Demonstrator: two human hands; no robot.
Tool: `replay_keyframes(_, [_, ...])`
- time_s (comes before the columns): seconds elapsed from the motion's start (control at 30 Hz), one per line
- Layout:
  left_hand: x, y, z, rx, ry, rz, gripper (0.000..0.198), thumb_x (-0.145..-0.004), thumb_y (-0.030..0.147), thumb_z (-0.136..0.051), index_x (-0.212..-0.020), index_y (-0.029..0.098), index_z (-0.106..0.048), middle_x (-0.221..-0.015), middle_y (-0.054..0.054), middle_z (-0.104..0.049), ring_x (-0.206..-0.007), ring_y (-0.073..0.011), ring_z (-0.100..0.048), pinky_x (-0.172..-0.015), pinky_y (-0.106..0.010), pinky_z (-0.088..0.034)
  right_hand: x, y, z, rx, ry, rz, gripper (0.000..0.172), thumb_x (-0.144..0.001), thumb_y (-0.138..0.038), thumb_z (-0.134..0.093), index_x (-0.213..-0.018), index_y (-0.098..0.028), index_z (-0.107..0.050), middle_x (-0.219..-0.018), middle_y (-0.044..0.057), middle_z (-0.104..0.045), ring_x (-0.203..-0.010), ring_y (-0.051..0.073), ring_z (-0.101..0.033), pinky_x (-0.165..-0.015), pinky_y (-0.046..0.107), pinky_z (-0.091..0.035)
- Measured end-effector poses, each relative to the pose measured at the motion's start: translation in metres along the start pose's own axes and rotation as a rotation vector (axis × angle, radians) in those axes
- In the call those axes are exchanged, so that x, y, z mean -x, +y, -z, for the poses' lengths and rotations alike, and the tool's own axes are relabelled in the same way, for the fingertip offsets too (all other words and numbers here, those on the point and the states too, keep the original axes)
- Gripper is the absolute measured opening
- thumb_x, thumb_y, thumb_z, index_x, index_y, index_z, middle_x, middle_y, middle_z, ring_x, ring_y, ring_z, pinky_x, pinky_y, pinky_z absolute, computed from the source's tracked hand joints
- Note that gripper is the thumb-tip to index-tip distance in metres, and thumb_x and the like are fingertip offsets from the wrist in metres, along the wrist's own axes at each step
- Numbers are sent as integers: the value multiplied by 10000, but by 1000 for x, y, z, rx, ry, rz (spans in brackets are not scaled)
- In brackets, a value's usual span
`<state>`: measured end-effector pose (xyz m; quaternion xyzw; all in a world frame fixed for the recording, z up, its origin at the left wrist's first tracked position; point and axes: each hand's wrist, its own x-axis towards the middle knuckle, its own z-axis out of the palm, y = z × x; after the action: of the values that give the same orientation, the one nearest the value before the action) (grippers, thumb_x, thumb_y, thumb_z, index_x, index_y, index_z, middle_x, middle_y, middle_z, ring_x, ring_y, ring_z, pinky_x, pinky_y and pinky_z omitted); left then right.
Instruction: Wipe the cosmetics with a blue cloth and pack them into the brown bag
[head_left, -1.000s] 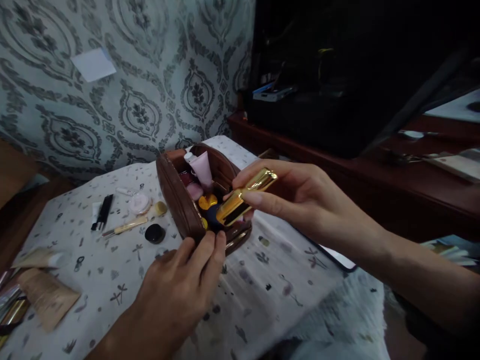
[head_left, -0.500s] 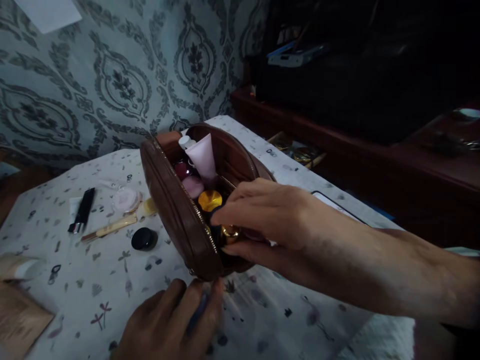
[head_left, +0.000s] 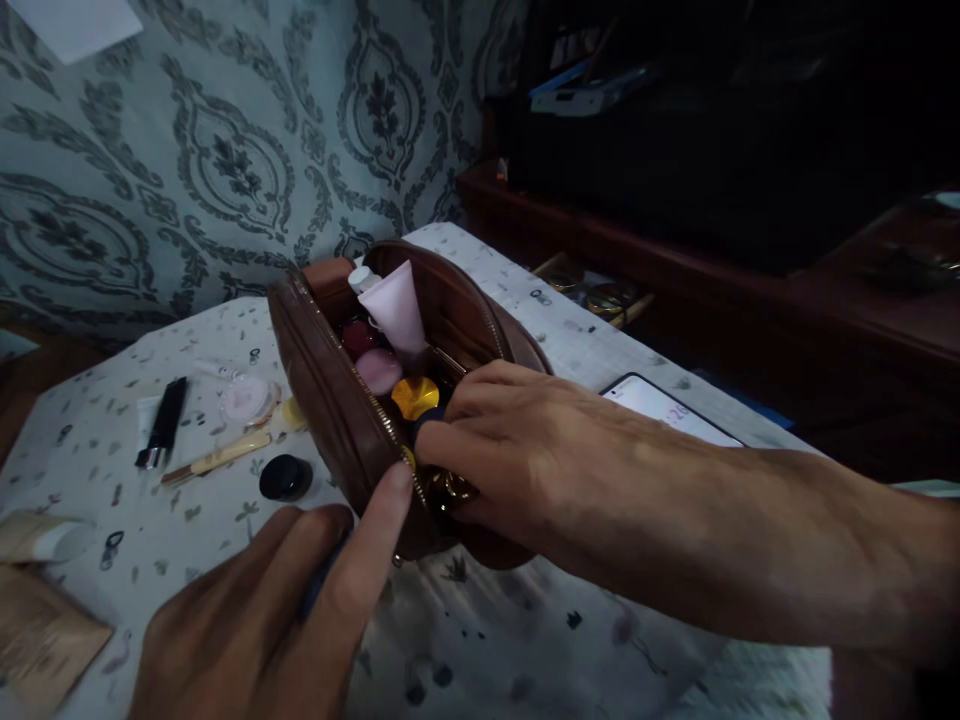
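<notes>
A brown zip-up cosmetic bag [head_left: 319, 375] stands unzipped on the table. Inside are a pale pink tube [head_left: 397, 310], a pink rounded item [head_left: 378, 370] and a yellow-gold round lid [head_left: 415, 398]. My right hand [head_left: 502, 430] reaches into the near end of the bag, its fingers closed about a shiny gold item [head_left: 454, 487] that is mostly hidden. My left hand [head_left: 277, 610] is curled around a small dark blue object [head_left: 321, 585], largely covered by the fingers. One outstretched finger of it touches the bag's zipped rim.
Left of the bag lie a black tube [head_left: 165, 420], a beige stick [head_left: 217, 458], a round compact [head_left: 249, 398] and a black jar lid [head_left: 283, 478]. A phone [head_left: 667, 408] rests behind my right forearm. Patterned wallpaper [head_left: 232, 160] rises at the back.
My left hand has shifted up and left, one finger now on the bag's rim. My right hand has sunk a little deeper into the bag, and more of the phone shows.
</notes>
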<state>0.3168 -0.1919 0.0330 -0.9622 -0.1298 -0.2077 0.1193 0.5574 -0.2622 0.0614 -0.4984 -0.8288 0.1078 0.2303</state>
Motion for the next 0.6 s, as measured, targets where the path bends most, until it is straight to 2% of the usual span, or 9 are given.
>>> replay_keyframes(0.13, [-7, -7, 1, -28, -22, -21, 606, -951, 212, -368, -1553, 244, -301, -913, -63, -727, -654, -170, -681, -479, -234, -508, -5, 6, -2, -54, -3, 36, 162, -853, -79, -572, -759, -197, -631, -681, -5, -598, -682, 145, -553, -761, 327, -441])
replay_keyframes(0.27, [-1, -6, 5, -6, -97, -19, 609, -970, 226, -378, -1567, 206, -259, -828, -55, -710, -643, -167, -671, -525, -240, -522, -14, 8, -2, -105, -54, 76, 196, -815, -35, -582, -723, -201, -635, -597, -33, -581, -621, 129, -548, -776, 319, -438])
replay_keyframes(0.47, [4, -9, 9, -17, -95, -39, 576, -955, 222, -395, -1528, 186, -350, -824, -56, -719, -677, -172, -681, -532, -238, -522, -19, 7, -6, -104, -122, 25, 210, -729, 16, -614, -703, -190, -644, -566, -46, -561, -583, 116, -534, -728, 305, -426])
replay_keyframes(0.6, [6, -9, 9, -51, -87, -38, 564, -952, 212, -400, -1515, 186, -378, -815, -54, -715, -664, -168, -673, -514, -234, -504, -17, 8, -7, -113, -101, 38, 212, -735, 19, -610, -711, -189, -646, -577, -46, -567, -584, 113, -527, -727, 301, -425])
